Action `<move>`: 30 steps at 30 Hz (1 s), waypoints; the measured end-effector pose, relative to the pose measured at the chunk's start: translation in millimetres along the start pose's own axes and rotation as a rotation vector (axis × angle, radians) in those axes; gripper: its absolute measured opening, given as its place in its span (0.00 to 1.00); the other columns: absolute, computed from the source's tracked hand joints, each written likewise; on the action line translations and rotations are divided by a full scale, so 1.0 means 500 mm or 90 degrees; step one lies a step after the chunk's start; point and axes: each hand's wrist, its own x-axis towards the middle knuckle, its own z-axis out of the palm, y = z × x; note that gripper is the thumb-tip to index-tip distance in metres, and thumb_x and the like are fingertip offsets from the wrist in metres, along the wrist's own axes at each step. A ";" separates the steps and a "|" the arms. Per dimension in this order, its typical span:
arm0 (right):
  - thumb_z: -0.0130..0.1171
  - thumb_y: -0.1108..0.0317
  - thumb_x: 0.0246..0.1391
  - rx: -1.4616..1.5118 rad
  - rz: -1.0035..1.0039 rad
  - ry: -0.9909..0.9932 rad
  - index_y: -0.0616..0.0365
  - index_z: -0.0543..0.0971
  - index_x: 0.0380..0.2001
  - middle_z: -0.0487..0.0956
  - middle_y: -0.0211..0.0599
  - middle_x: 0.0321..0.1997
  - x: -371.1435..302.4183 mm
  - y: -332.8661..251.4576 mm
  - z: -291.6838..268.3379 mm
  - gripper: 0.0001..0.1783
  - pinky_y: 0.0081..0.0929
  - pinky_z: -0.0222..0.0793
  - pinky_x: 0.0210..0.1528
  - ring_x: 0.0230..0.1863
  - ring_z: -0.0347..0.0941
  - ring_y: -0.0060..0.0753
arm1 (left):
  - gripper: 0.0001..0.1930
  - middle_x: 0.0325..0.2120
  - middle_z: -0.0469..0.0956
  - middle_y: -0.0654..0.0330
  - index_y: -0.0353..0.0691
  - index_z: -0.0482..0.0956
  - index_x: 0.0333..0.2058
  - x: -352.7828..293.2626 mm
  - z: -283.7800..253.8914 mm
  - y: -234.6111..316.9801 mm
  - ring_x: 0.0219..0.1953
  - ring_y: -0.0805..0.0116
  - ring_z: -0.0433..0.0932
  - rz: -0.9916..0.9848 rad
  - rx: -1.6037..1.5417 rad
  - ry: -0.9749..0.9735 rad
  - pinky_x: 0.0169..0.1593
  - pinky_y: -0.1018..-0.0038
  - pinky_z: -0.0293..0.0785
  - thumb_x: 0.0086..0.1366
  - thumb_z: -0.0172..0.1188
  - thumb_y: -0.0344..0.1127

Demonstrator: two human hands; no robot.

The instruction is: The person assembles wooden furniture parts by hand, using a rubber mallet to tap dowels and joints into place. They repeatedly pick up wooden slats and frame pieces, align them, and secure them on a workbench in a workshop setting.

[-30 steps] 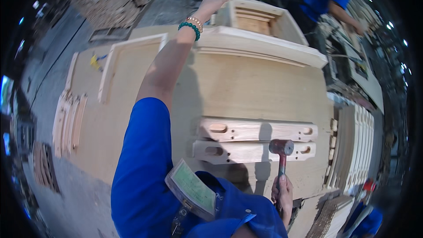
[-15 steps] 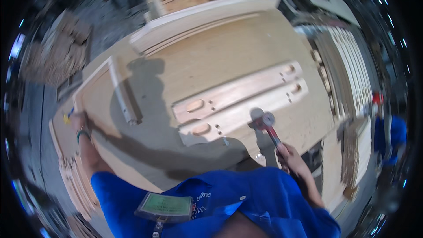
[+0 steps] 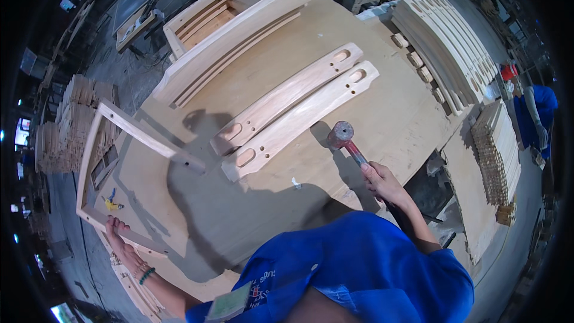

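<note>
My right hand [image 3: 385, 185] is closed round the handle of a mallet [image 3: 341, 135] with a round, worn head and a red-and-blue neck, held above the table's near right part. At the left, my left hand [image 3: 121, 239] has its fingers curled over the near bar of a three-sided wooden frame [image 3: 143, 131]. The frame is raised off the table and casts a shadow under it. Across the table's middle lie two pale, slightly curved wooden slats [image 3: 293, 98] [image 3: 305, 121], side by side, each with an oval slot and small holes at either end.
Long curved boards [image 3: 233, 39] stand along the table's far edge, before a wooden box-like frame [image 3: 206, 15]. A small yellow-and-blue tool [image 3: 112, 201] lies near my left hand. Slotted slats [image 3: 451, 42] are stacked at right; beyond is a person in blue [image 3: 541, 113].
The wooden frame at the left has been lifted from the table with my left hand on its near bar. The mallet stays in my right hand. My view has turned.
</note>
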 end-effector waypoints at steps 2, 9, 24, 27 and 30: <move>0.43 0.44 0.62 0.006 -0.008 0.023 0.55 0.66 0.26 0.62 0.23 0.16 -0.012 0.006 -0.013 0.25 0.18 0.54 0.13 0.13 0.57 0.14 | 0.10 0.26 0.67 0.68 0.41 0.70 0.38 -0.055 0.076 -0.006 0.24 0.79 0.64 0.049 -0.118 -0.011 0.27 0.80 0.65 0.60 0.57 0.36; 0.44 0.47 0.63 0.109 -0.073 0.050 0.54 0.66 0.28 0.55 0.18 0.14 -0.036 -0.015 -0.057 0.21 0.14 0.45 0.10 0.11 0.48 0.10 | 0.16 0.33 0.67 0.65 0.36 0.67 0.47 -0.141 0.573 -0.113 0.31 0.77 0.67 0.150 -0.207 -0.226 0.36 0.79 0.67 0.60 0.55 0.29; 0.46 0.43 0.61 0.158 -0.079 0.175 0.53 0.66 0.26 0.57 0.18 0.15 -0.100 0.042 -0.140 0.24 0.15 0.45 0.10 0.11 0.49 0.10 | 0.09 0.26 0.64 0.69 0.41 0.67 0.34 -0.121 0.859 -0.175 0.27 0.81 0.63 0.314 -0.095 -0.231 0.31 0.84 0.60 0.55 0.55 0.24; 0.46 0.44 0.61 0.114 -0.124 0.192 0.52 0.68 0.28 0.59 0.18 0.16 -0.102 -0.026 -0.163 0.22 0.14 0.47 0.12 0.13 0.51 0.10 | 0.09 0.28 0.66 0.65 0.38 0.67 0.35 -0.129 0.843 -0.182 0.29 0.76 0.66 0.392 -0.006 -0.203 0.36 0.81 0.64 0.55 0.55 0.24; 0.45 0.44 0.61 -0.003 -0.269 0.302 0.50 0.70 0.30 0.60 0.17 0.19 -0.116 -0.153 -0.215 0.21 0.13 0.48 0.17 0.17 0.54 0.11 | 0.10 0.30 0.68 0.62 0.35 0.66 0.36 -0.183 0.846 -0.169 0.32 0.73 0.68 0.476 0.023 -0.231 0.40 0.78 0.66 0.55 0.55 0.24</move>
